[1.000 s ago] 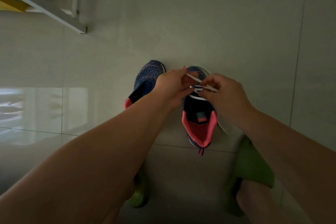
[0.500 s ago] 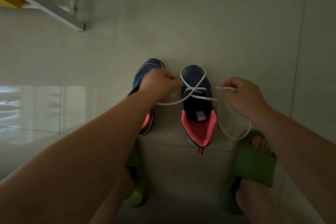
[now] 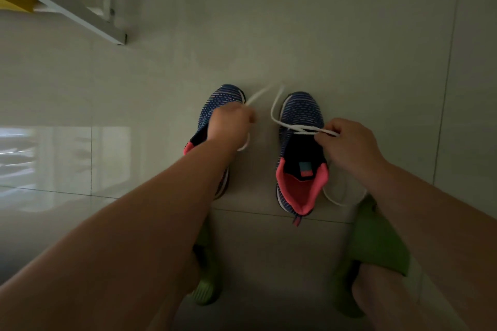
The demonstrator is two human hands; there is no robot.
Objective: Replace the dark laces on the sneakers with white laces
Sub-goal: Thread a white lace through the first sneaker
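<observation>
two sneakers sit side by side on the tiled floor (image 3: 295, 35), toes pointing away from me. my left hand (image 3: 231, 126) hovers over the left sneaker (image 3: 223, 101), fingers curled around one end of the white lace (image 3: 278, 118); that end sticks out past my knuckles toward the toe, blurred. my right hand (image 3: 347, 142) pinches the other stretch of the lace just beside the right sneaker (image 3: 301, 115), right at the top of its tongue. the lace crosses the upper of that shoe, loops out to the side near the toe, and more of it trails in a slack curve on the floor by the heel (partly behind my right wrist). my feet in green slippers (image 3: 376, 244) rest on the floor nearest me, one behind each sneaker. a white frame (image 3: 67, 5) cuts across the far left corner.
</observation>
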